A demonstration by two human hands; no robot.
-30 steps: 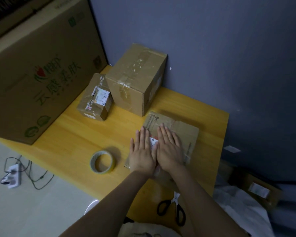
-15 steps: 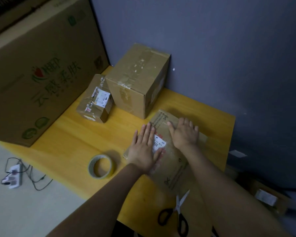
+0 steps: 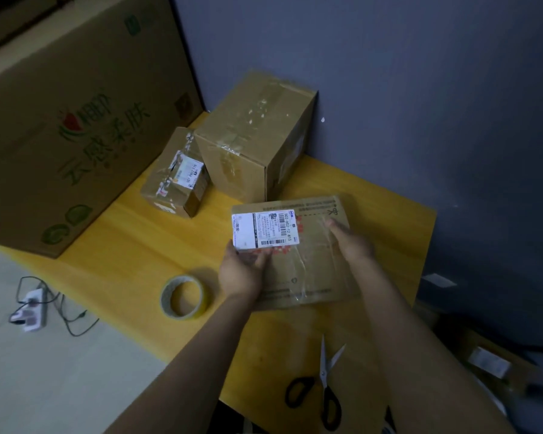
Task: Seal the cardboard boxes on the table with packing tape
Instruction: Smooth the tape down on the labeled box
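left hand point(image 3: 242, 270) and right hand point(image 3: 353, 244) each gripped the flat brown cardboard parcel point(image 3: 314, 274), which probably wanted turning slowly to check every taped seam.

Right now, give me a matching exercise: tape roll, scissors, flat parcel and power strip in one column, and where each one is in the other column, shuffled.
Things:
1 tape roll
2 scissors
3 flat parcel
4 power strip

Places:
A on the floor
B held between the left hand and right hand
C on the table near its front edge, blades open
D lying flat on the table, beside the left hand

Pairs: 1-D, 2-C, 3-B, 4-A
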